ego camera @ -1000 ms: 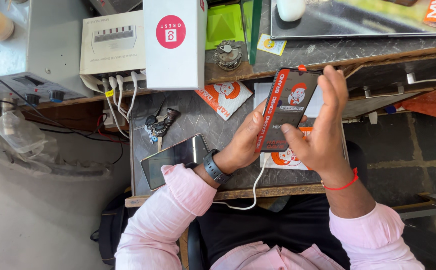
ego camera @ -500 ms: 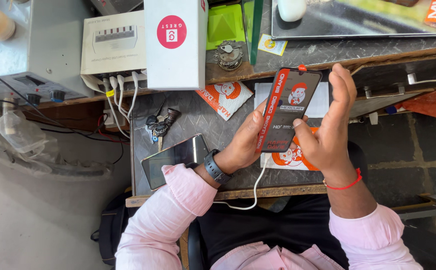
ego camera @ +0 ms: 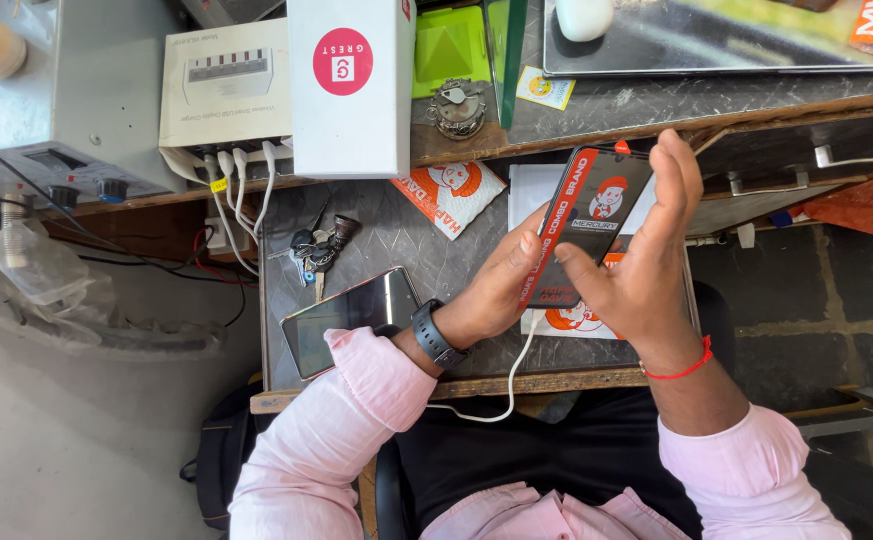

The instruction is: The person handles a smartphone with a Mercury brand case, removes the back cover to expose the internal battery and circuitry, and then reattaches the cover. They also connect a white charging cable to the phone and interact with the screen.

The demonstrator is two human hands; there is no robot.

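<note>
Right of centre in the frame, both hands hold a flat black and red packet up above the grey worktop. The left hand has its fingers curled shut along the packet's left edge; the right hand grips the right edge, fingers extended upward behind it. Similar packets lie beneath. A white box stands closed at upper centre, contents hidden. A phone lies beside the left wrist, keys above it.
</note>
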